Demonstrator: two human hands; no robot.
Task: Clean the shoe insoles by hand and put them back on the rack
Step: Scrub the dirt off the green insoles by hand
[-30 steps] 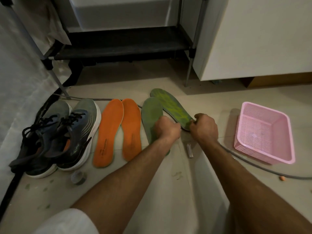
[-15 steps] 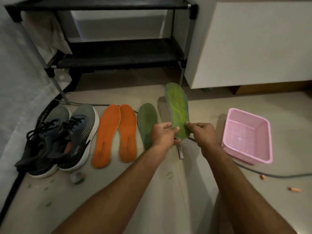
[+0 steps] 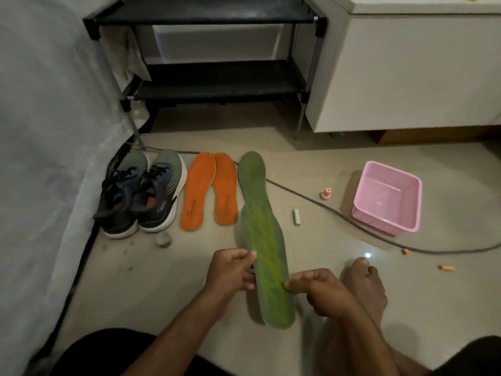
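Both my hands pinch one green insole point(image 3: 267, 270), patterned face up, lifted off the floor: left hand point(image 3: 233, 271) has fingers closed on its left edge, right hand point(image 3: 317, 287) thumb and fingers closed on its right edge, both near the heel half. Toe end points away from me.

Just beyond the grip, the second green insole point(image 3: 250, 175) lies flat on the floor, its heel hidden under the held one's toe. Left of that, touching each other, two orange insoles point(image 3: 210, 188); further left a pair of shoes point(image 3: 143, 194). My bare foot point(image 3: 363, 286) sits just right of my right hand.

Risks, as I judge: edge pinch is light and the insole is floppy, so it could fold or slip if I rub hard. A cable point(image 3: 339, 213) runs across the floor ahead and right, near a small white stick point(image 3: 296, 217) and a pink cap point(image 3: 325, 194); swinging could snag or knock them.

Room: open tile right of my foot toward the pink basket point(image 3: 387, 198). Rack point(image 3: 211, 85) is well ahead, both shelves look bare, path over the insoles is free.
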